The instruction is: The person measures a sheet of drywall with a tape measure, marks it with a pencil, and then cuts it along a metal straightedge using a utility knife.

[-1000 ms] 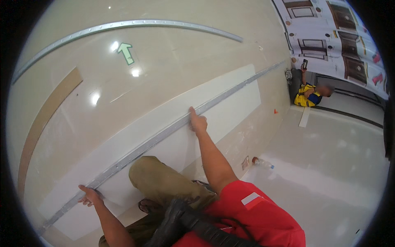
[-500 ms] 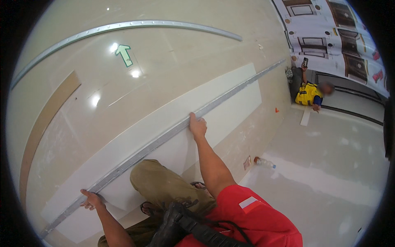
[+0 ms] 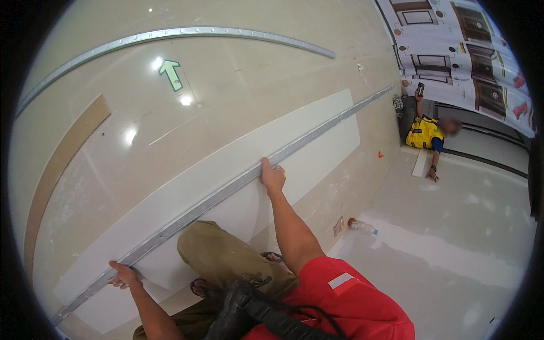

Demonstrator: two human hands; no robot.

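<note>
A long grey metal bar (image 3: 204,208) lies slantwise across a long white board (image 3: 323,161) on the floor, running past the board at its far right end. Near the bar's lower left part, my left hand (image 3: 123,275) grips it, with the thumb on top and fingers curled at the near edge. Further up, at about the middle, my right hand (image 3: 274,177) is closed on the same bar, thumb over its upper face. My bent knee (image 3: 212,243) in olive trousers rises just in front of the board, hiding a part of it.
Beyond the board lie a ridged metal strip (image 3: 192,32), a brown strip (image 3: 62,164) and a green arrow marking (image 3: 171,75). A plastic bottle (image 3: 362,226) lies to the right. A person in a yellow vest (image 3: 422,133) sits far right beside a small white piece (image 3: 420,163), below a printed sheet (image 3: 442,39).
Both my hands and the bar have stayed almost where they were. The person in the yellow vest has stretched an arm out over the floor, past the small white piece.
</note>
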